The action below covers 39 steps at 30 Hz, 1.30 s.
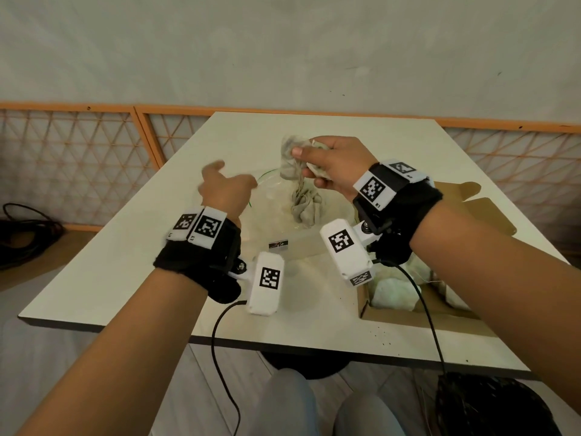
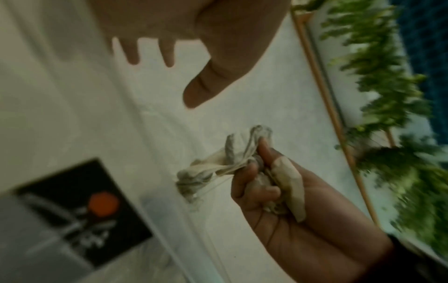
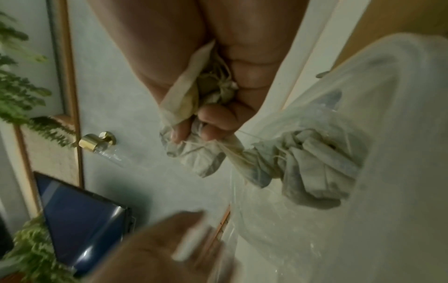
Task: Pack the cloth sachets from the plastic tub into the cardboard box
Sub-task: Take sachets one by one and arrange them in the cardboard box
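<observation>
My right hand (image 1: pixel 311 160) is raised over the clear plastic tub (image 1: pixel 262 177) and grips a bunch of grey cloth sachets (image 1: pixel 290 155). More sachets (image 1: pixel 306 209) dangle from it by tangled strings, down into the tub. The right wrist view shows my curled fingers (image 3: pixel 213 122) on the cloth and the hanging sachets (image 3: pixel 312 172). Left of the tub my left hand (image 1: pixel 229 179) hovers, blurred, fingers spread and holding nothing; the left wrist view shows this hand (image 2: pixel 169 53) above the held sachets (image 2: pixel 218 168). The cardboard box (image 1: pixel 408 314) lies at the right with pale sachets (image 1: pixel 393 291) inside.
The white table (image 1: pixel 125 262) ends near me at a dark edge. A small printed label (image 1: pixel 279 245) sits on the tub's near side. An orange lattice rail (image 1: pixel 78 158) runs behind. Black cables (image 1: pixel 28 234) lie left; a dark bag (image 1: pixel 490 407) is at lower right.
</observation>
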{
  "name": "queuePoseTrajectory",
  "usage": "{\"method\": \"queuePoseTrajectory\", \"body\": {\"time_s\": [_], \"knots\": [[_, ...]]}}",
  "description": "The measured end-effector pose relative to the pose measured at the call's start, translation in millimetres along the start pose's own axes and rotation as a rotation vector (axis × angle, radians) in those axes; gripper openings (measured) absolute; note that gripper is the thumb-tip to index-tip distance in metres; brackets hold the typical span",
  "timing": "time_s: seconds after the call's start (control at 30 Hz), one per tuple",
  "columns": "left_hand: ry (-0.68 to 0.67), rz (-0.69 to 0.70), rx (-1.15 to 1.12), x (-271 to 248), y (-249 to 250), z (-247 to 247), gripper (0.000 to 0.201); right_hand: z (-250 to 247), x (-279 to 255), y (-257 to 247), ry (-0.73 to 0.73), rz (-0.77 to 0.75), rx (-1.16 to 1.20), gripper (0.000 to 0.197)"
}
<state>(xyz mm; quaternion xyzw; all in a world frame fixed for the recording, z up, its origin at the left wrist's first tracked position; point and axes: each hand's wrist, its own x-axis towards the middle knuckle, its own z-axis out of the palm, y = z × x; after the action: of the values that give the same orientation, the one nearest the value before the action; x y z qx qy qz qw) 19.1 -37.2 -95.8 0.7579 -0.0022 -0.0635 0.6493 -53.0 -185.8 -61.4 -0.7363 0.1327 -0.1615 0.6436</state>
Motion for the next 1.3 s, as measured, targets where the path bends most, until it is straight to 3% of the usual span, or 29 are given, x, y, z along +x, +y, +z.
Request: {"method": "queuePoseTrajectory", "body": {"time_s": [0.07, 0.13, 0.17, 0.27, 0.33, 0.43, 0.57, 0.67, 0.77, 0.83, 0.9, 0.97, 1.07, 1.13, 1.2, 1.3], "knots": [[0.048, 0.190, -0.152, -13, 12, 0, 0.040, 2, 2, -5, -0.021, -0.025, -0.038, 0.012], [-0.046, 0.226, -0.233, -29, 24, 0, 0.020, 5, 2, -13, -0.043, -0.046, -0.030, 0.011], [-0.121, 0.167, -0.253, -33, 28, 1, 0.021, 7, 3, -16, -0.058, -0.051, -0.006, 0.010], [-0.377, -0.144, -0.354, -36, 31, 4, 0.052, 11, 1, -26, -0.120, -0.072, 0.002, 0.007], [-0.485, -0.267, -0.462, -32, 30, 5, 0.061, 16, 1, -26, -0.161, -0.099, -0.187, 0.008], [-0.571, -0.362, -0.610, -26, 25, 9, 0.059, 29, 1, -20, -0.224, -0.057, -0.512, 0.033], [-0.520, -0.492, -0.697, -18, 18, 15, 0.034, 32, -2, -18, -0.337, 0.006, -0.670, 0.060], [-0.566, -0.536, -0.689, -13, 14, 18, 0.034, 26, -2, -14, -0.267, -0.065, -0.799, 0.069], [-0.549, -0.507, -0.562, -10, 12, 23, 0.027, 23, 1, -10, -0.279, -0.121, -0.781, 0.073], [-0.495, -0.516, -0.503, -9, 8, 22, 0.016, 15, 2, -12, -0.251, -0.088, -0.600, 0.063], [-0.471, -0.517, -0.457, -7, 3, 19, 0.010, 5, 1, -13, -0.097, -0.097, -0.507, 0.037], [-0.446, -0.505, -0.420, -4, -1, 17, 0.010, -1, 1, -10, 0.002, -0.115, -0.701, 0.028], [-0.440, -0.475, -0.393, -5, -3, 17, 0.006, 6, -1, 5, -0.175, -0.017, -1.145, 0.050], [-0.456, -0.459, -0.358, -6, -4, 17, 0.016, 13, -1, 11, -0.277, -0.029, -1.263, 0.046], [-0.442, -0.427, -0.343, -7, -2, 16, 0.007, 12, 2, 9, -0.256, -0.061, -1.165, 0.028], [-0.368, -0.382, -0.409, -5, -1, 11, 0.010, 4, 7, 3, -0.201, 0.003, -0.870, 0.016]]}}
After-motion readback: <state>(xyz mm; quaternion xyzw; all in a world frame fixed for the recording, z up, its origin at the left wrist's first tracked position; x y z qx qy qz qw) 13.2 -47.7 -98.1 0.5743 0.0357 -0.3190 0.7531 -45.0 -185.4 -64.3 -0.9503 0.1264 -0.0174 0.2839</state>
